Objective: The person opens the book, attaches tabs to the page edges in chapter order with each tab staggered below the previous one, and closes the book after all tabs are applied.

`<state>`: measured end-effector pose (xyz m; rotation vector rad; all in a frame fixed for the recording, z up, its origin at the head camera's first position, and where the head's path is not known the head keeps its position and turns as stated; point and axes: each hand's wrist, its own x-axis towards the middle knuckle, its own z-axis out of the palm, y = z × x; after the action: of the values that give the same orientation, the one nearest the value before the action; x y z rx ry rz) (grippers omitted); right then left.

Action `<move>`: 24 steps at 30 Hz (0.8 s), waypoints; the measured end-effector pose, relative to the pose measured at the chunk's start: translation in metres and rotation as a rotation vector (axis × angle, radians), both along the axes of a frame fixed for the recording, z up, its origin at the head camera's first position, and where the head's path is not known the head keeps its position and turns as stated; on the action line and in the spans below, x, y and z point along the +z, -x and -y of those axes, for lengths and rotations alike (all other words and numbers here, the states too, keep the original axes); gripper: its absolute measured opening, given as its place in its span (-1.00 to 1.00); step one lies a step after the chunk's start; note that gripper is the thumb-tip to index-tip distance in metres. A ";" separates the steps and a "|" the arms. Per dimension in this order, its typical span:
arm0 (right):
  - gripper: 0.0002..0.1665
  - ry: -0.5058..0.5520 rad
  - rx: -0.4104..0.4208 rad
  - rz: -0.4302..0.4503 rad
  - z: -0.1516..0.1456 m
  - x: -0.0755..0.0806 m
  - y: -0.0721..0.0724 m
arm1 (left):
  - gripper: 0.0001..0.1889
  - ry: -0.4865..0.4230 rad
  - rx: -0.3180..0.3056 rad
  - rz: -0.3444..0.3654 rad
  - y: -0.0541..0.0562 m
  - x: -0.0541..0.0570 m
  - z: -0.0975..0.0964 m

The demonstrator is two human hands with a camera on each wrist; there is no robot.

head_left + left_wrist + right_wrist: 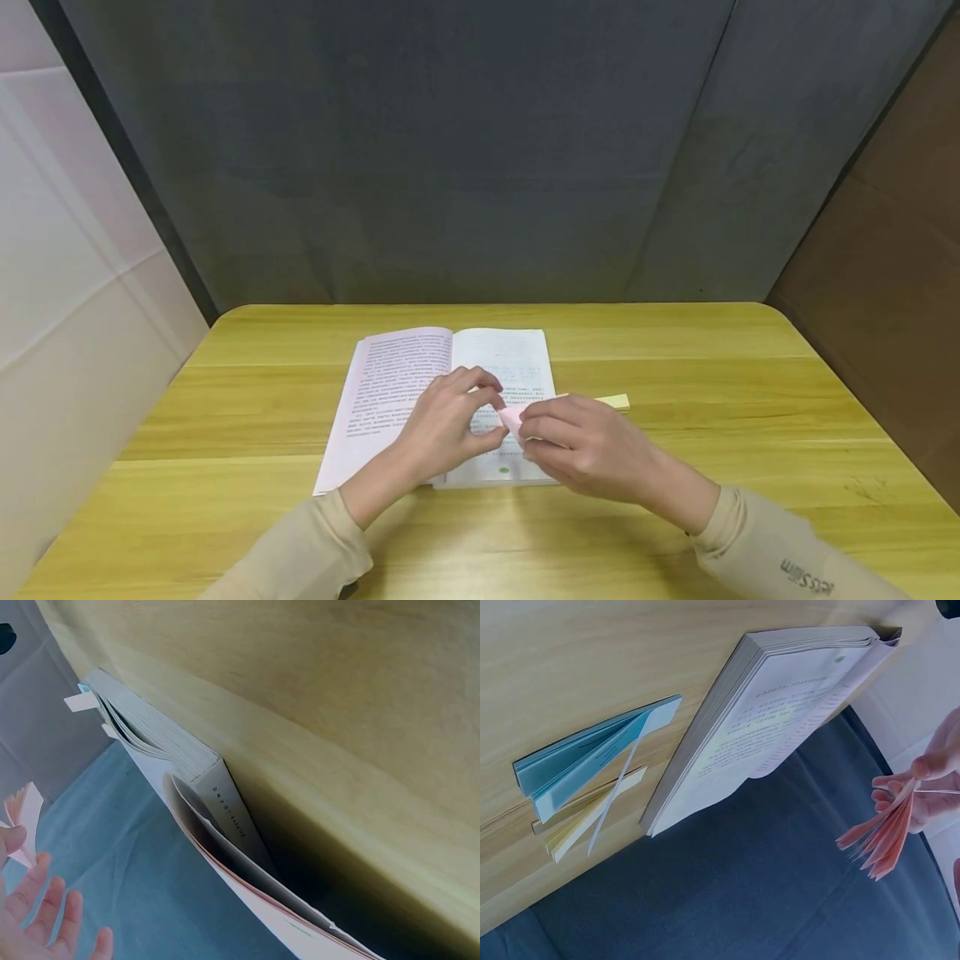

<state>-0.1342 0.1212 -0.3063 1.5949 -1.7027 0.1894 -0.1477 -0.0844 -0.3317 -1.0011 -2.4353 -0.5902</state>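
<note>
Over the right page of an open book [397, 400], both hands meet at a small pad of pink sticky notes [512, 419]. The left hand [452, 417] pinches its left corner between thumb and forefinger. From the other side, the right hand [588, 443] grips the pad and covers most of it. In the right wrist view the pink pad [885, 840] fans out below a pinching thumb, with one thin sheet edge running off to the side. The left wrist view shows the pad [28, 814] at the left edge, above loosely spread fingers [49, 907].
Right of the book lie a blue sticky pad [592, 757] and a yellow sticky pad [600, 814]; the yellow one [613, 402] is partly behind the right hand. Pale tabs [81, 701] stick out from the book's edge. A wooden table [247, 408] stands against a grey curtain [450, 167].
</note>
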 end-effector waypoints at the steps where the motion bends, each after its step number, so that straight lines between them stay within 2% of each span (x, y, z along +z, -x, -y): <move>1: -0.65 0.001 0.003 -0.010 0.000 0.000 0.000 | -0.84 0.003 0.002 0.002 0.000 0.000 0.000; 5: -0.67 0.018 0.021 -0.039 0.000 0.001 -0.003 | -0.84 0.013 0.010 0.020 0.001 0.000 0.000; 10: -0.71 0.087 0.043 -0.023 -0.001 0.005 -0.004 | -0.83 0.025 0.029 0.037 0.003 -0.001 0.002; 12: -0.73 0.140 0.025 0.039 -0.004 0.008 -0.002 | -0.84 0.028 0.029 0.025 0.004 0.000 0.003; 18: -0.74 0.325 -0.060 0.312 -0.021 0.015 0.010 | -0.86 0.026 0.014 -0.028 0.010 0.009 -0.001; 24: -0.74 0.383 -0.146 0.382 -0.041 0.020 0.019 | -0.86 0.082 0.044 -0.029 0.021 0.018 -0.007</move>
<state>-0.1534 0.1621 -0.2865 1.1968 -1.9178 0.7396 -0.1683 -0.0776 -0.3139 -0.9790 -2.4664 -0.4613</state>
